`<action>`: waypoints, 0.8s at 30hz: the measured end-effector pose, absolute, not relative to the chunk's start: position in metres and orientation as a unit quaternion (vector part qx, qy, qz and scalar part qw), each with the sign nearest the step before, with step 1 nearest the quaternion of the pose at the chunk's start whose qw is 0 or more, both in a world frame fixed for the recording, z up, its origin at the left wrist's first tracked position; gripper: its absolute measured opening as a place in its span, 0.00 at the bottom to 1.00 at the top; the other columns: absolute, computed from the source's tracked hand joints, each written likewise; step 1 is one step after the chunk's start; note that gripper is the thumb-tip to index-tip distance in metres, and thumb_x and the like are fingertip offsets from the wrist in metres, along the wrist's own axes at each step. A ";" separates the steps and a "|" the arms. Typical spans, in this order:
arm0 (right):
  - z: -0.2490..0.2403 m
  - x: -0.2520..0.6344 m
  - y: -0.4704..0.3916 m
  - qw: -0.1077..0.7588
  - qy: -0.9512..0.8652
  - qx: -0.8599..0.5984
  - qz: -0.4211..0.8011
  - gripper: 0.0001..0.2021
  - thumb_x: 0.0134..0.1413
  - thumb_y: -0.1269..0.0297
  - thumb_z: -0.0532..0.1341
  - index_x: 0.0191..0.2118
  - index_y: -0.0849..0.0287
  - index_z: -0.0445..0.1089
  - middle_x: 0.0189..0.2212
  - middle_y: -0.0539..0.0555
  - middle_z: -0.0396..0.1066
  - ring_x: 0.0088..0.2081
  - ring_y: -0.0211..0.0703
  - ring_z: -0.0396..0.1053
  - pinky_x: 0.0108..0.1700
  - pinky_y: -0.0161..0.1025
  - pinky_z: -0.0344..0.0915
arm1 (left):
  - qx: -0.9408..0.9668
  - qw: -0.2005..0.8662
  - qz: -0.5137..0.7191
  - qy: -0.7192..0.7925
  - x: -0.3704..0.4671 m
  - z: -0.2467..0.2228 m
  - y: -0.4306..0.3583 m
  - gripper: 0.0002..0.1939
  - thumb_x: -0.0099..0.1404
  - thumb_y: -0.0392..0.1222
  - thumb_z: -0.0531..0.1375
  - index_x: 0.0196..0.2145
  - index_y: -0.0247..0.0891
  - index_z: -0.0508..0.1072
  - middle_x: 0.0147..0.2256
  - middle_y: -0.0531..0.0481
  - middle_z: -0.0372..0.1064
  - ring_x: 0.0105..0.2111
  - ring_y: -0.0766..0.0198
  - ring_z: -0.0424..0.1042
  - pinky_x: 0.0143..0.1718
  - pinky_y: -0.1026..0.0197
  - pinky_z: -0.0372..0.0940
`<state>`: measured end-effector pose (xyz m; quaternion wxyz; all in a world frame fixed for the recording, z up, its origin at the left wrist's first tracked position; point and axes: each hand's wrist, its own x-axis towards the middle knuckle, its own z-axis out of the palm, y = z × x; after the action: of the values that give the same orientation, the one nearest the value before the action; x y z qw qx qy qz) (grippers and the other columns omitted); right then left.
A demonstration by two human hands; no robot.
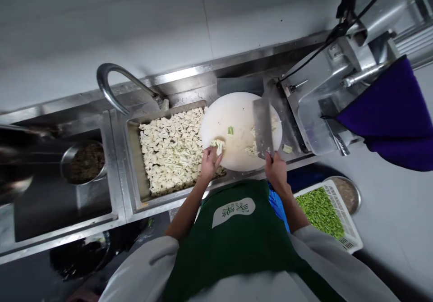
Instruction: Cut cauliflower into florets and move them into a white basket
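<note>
Call the round white board (233, 106) your clock, twelve towards the wall, and here we go! Your left hand (209, 163) is at eight o'clock, fingers pinched on a cauliflower piece (218, 145) just inside the rim. Your right hand (276, 172), at four, is wrapped round the handle of the cleaver (262, 124), its blurred blade pointing to twelve over the board's three o'clock side. The two hands are well apart!

Writing now: dark characters run across the white patch (233, 211) on your green apron (237, 243), at six o'clock, too small and turned for me to read.

Edges! The board's nine o'clock side overlaps the sink (133, 157), where cut cauliflower (172, 144) spreads wide; its six o'clock rim comes close to the counter's front edge, right by your apron. White surface stretches from ten round to one, your broadest room, with a green scrap (230, 130) near the centre and pale crumbs (251, 149) beside the blade. The tap (111, 85) curves over at ten, beyond the board.
</note>
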<state>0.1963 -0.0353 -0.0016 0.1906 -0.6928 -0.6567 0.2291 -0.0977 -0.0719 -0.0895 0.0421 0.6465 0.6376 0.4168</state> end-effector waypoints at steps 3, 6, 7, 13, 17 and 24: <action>0.011 0.160 -0.031 0.076 -0.718 -0.647 0.245 0.16 0.74 0.60 0.50 0.48 0.65 0.72 0.34 0.65 0.80 0.36 0.55 0.78 0.37 0.39 0.63 | 0.637 0.020 0.416 0.649 -0.093 -0.095 -0.083 0.11 0.76 0.46 0.59 0.50 0.42 0.78 0.47 0.41 0.68 0.51 0.52 0.73 0.54 0.46 0.73; 0.020 0.134 -0.028 0.003 -0.755 -0.605 0.252 0.17 0.76 0.62 0.49 0.52 0.64 0.72 0.39 0.66 0.81 0.42 0.55 0.80 0.41 0.40 0.66 | 0.606 0.031 0.452 0.654 -0.091 -0.092 -0.078 0.13 0.75 0.46 0.60 0.52 0.41 0.76 0.54 0.37 0.68 0.56 0.49 0.70 0.55 0.46 0.72; 0.023 0.128 -0.028 -0.011 -0.763 -0.595 0.253 0.17 0.77 0.62 0.48 0.53 0.64 0.71 0.41 0.66 0.81 0.43 0.55 0.80 0.43 0.40 0.66 | 0.606 0.050 0.456 0.649 -0.091 -0.091 -0.076 0.14 0.75 0.47 0.60 0.54 0.41 0.75 0.54 0.37 0.69 0.56 0.50 0.71 0.54 0.48 0.73; 0.025 0.105 -0.038 -0.029 -0.798 -0.554 0.234 0.20 0.78 0.63 0.45 0.57 0.65 0.71 0.44 0.67 0.81 0.45 0.53 0.80 0.46 0.41 0.69 | 0.583 0.045 0.479 0.654 -0.081 -0.096 -0.078 0.13 0.77 0.48 0.58 0.50 0.40 0.77 0.46 0.41 0.74 0.49 0.55 0.76 0.53 0.50 0.73; 0.024 0.093 -0.045 -0.050 -0.831 -0.509 0.221 0.22 0.78 0.63 0.43 0.59 0.65 0.69 0.45 0.67 0.81 0.45 0.54 0.81 0.47 0.42 0.70 | 0.570 0.037 0.496 0.654 -0.076 -0.099 -0.080 0.13 0.77 0.49 0.59 0.49 0.40 0.78 0.45 0.42 0.75 0.48 0.55 0.76 0.53 0.49 0.73; 0.016 0.066 -0.034 -0.126 -0.839 -0.484 0.214 0.19 0.72 0.75 0.48 0.60 0.65 0.68 0.49 0.67 0.80 0.50 0.50 0.80 0.51 0.39 0.70 | 0.570 0.065 0.489 0.657 -0.078 -0.096 -0.077 0.14 0.78 0.49 0.57 0.49 0.40 0.78 0.46 0.41 0.76 0.48 0.56 0.77 0.53 0.50 0.74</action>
<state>0.0663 -0.0339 0.0163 -0.1264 -0.4838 -0.8393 0.2136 -0.0780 -0.0774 -0.0963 0.0647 0.5700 0.6573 0.4887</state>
